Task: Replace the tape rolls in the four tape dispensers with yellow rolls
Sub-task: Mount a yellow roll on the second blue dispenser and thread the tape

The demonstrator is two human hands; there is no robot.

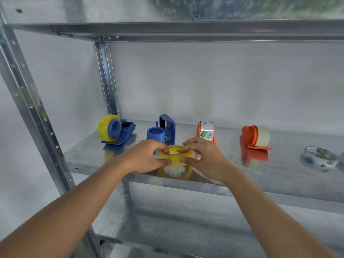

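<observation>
Both the left hand (149,155) and right hand (200,155) pinch the yellow tape roll (175,157), held just before the empty blue dispenser (162,132).

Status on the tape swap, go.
Left hand and right hand both pinching yellow roll. Second blue dispenser empty, spindle bare. Nothing blocking it.

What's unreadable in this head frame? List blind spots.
- Yellow roll: sides covered by left hand and right hand; its print is too small to read.
- Empty blue dispenser: base hidden behind the hands.
- Clear roll: blurred near the right edge; something beside it is cut off.
- White roll label: too small.
</observation>
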